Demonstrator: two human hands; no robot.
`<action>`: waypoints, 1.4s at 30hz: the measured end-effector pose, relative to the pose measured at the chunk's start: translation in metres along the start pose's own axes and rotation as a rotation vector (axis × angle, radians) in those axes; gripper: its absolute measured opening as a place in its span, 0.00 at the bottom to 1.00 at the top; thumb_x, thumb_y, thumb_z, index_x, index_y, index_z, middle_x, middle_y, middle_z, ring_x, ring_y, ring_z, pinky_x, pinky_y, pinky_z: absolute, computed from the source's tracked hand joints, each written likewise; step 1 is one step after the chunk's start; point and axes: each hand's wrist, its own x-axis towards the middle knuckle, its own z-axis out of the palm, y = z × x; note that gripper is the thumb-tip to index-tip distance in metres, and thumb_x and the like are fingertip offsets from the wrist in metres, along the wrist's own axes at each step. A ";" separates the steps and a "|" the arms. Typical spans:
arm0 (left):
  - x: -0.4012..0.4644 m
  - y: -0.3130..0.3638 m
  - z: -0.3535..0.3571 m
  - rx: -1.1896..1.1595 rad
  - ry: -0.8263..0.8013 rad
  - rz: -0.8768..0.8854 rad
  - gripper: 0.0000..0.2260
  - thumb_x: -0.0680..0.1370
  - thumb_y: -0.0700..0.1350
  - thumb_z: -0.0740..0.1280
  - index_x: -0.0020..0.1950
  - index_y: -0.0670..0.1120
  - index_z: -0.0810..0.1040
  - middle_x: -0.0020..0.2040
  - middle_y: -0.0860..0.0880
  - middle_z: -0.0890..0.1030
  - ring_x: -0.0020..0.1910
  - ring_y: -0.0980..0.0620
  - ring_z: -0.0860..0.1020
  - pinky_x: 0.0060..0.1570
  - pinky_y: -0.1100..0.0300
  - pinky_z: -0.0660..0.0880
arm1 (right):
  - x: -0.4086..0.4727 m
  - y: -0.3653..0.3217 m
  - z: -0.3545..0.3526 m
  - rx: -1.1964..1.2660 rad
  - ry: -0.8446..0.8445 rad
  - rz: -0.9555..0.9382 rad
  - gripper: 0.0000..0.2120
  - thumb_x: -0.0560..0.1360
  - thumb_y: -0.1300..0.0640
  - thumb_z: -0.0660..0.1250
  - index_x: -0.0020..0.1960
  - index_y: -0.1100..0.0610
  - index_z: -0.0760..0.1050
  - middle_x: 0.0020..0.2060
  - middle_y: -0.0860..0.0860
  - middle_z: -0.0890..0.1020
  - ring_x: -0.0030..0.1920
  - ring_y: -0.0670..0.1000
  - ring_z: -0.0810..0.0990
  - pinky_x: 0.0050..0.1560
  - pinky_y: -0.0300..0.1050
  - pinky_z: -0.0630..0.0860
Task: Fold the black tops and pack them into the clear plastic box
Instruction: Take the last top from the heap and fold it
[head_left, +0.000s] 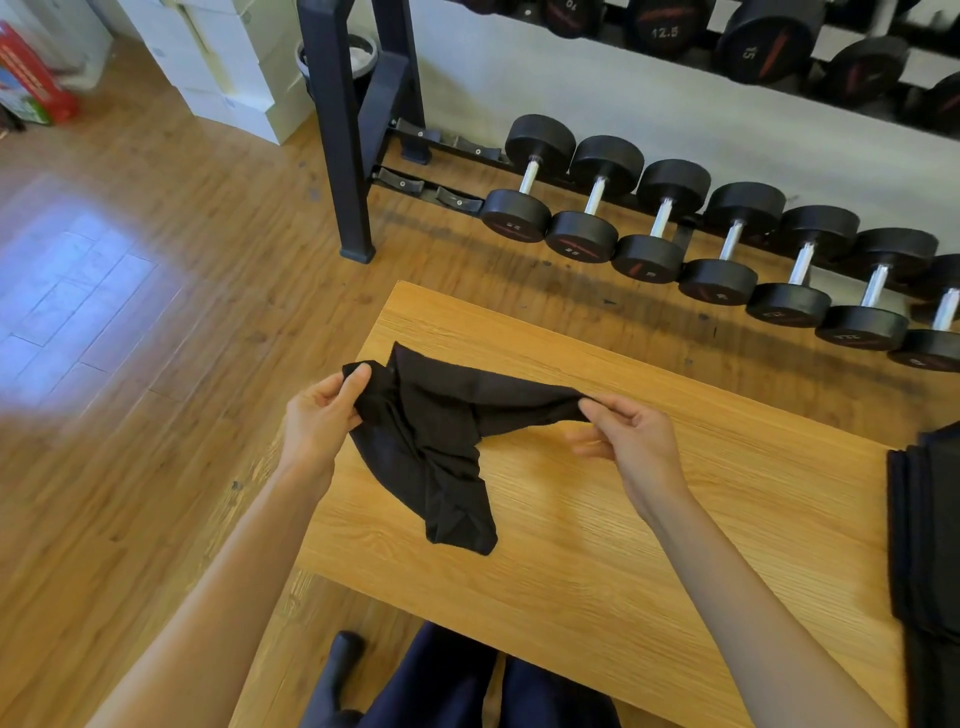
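A black top (436, 441) hangs stretched between both hands over the left part of a wooden table (649, 519). My left hand (322, 415) pinches its left end between thumb and fingers. My right hand (628, 436) pinches its right end. The cloth sags in the middle, and its lower tip touches the table. A stack of dark folded garments (924, 530) lies at the table's right edge. No clear plastic box is in view.
A dumbbell rack (358, 130) stands beyond the table, with a row of black dumbbells (727, 244) on its low rail. White boxes (228, 67) are stacked at the back left. Wooden floor (130, 312) spreads to the left. My legs show below the table edge.
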 end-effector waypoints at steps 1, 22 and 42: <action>0.000 0.000 0.001 0.011 -0.003 0.011 0.07 0.79 0.49 0.68 0.52 0.50 0.84 0.51 0.52 0.86 0.55 0.55 0.82 0.54 0.59 0.77 | 0.000 -0.002 -0.004 0.056 0.015 0.003 0.05 0.78 0.63 0.67 0.52 0.59 0.80 0.34 0.54 0.86 0.37 0.51 0.86 0.38 0.37 0.82; 0.018 0.040 0.099 0.326 -0.123 0.271 0.03 0.79 0.45 0.69 0.49 0.51 0.82 0.44 0.56 0.83 0.40 0.67 0.79 0.47 0.65 0.74 | 0.016 0.001 -0.177 0.009 0.482 -0.115 0.05 0.76 0.66 0.68 0.50 0.61 0.80 0.43 0.57 0.84 0.35 0.46 0.85 0.35 0.32 0.79; 0.023 0.121 0.253 0.388 -0.173 0.565 0.09 0.79 0.45 0.68 0.59 0.44 0.80 0.46 0.50 0.84 0.44 0.57 0.84 0.44 0.67 0.80 | 0.067 -0.084 -0.309 -0.256 0.527 -0.523 0.08 0.77 0.61 0.68 0.56 0.58 0.79 0.45 0.54 0.84 0.44 0.47 0.85 0.46 0.39 0.82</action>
